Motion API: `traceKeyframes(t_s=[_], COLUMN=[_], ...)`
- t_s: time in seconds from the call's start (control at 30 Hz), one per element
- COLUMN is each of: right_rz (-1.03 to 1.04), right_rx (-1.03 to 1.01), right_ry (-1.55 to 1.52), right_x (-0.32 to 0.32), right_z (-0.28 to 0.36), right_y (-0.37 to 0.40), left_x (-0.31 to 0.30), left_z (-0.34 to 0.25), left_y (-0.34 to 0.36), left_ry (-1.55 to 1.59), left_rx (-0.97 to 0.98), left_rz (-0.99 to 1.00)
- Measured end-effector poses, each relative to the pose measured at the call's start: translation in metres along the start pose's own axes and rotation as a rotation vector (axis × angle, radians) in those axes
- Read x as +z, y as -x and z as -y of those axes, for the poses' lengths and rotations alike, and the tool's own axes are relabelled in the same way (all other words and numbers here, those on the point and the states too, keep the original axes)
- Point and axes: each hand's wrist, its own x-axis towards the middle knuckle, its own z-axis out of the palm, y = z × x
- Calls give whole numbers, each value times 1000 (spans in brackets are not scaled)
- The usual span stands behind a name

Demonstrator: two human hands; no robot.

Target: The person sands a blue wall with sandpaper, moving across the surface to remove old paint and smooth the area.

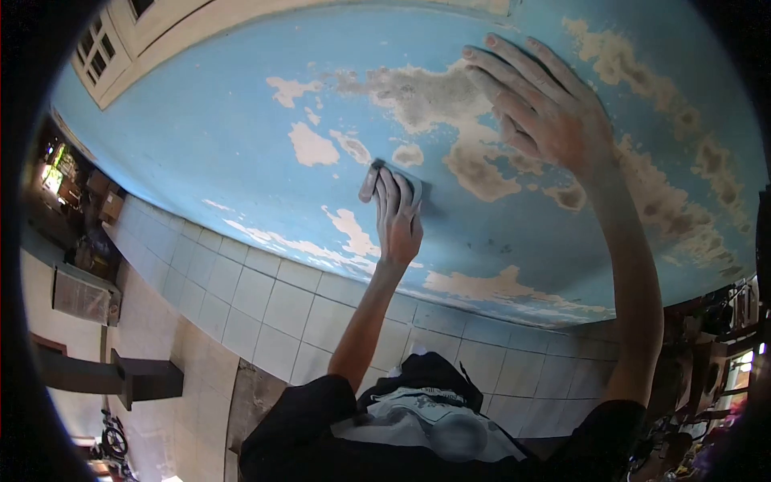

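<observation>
My left hand [395, 213] is pressed to a light blue wall [233, 145], its fingers closed over a small flat grey piece [416, 185]. The edge of that piece shows beside the fingers; its exact kind is too hidden to tell. Pale dust coats the fingers of both hands. Higher up and to the right, my right hand [550, 112] lies flat on the wall with fingers spread, holding nothing. Under and beside its fingertips is a bare grey patch [426, 96] where the paint is gone. A white patch [313, 146] lies left of my left hand.
White floor tiles [281, 309] run along the wall's base. A cream window frame [104, 56] is at upper left. A dark post-like piece [148, 379] and a bicycle [112, 438] stand at lower left. Cluttered items [683, 369] line the right side.
</observation>
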Motion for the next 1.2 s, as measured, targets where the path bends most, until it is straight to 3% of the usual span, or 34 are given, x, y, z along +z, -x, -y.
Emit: traceKeyframes(t_s=[0.07, 0.2, 0.33, 0.4, 0.47, 0.53, 0.63, 0.73, 0.83, 0.93, 1.07, 1.13, 1.2], right_rz=[-88, -3, -83, -81, -89, -64, -55, -80, -97, -88, -18, -26, -21], right_rx=[14, 16, 23, 18, 4, 34, 26, 3, 4, 17, 18, -4, -18], right_ry=[-68, -109, -140, -159, -174, -154, -164, -110, -67, -42, 57, -3, 41], right_x=[-2, -11, -5, -7, -8, -7, -9, -2, -2, 3, -2, 0, 0], right_z=[-3, -5, -4, -5, -6, -3, -5, -6, -2, -1, -5, -2, -4], right_y=[-5, -6, -5, -5, -6, -6, -6, -4, -5, -5, -7, -3, -2], left_x=[1, -38, 11, 10, -22, -65, -45, 12, 4, -36, 17, 46, 40], left_z=[4, -13, -8, -13, -24, -39, -33, -14, -27, -54, -46, -40, -41], left_y=[-16, -80, -15, -16, -82, -141, -119, -21, -43, -111, -42, 18, -7], left_ry=[-37, 20, 60, 99, -119, -55, -170, -40, -53, -1, -31, -15, -106], left_rx=[30, 63, 24, -23, 196, 272, 278, 164, 130, 137, 171, 88, 135], left_rz=[-40, -295, -176, -154, -251, -322, -292, -55, -103, -277, -125, 91, 71])
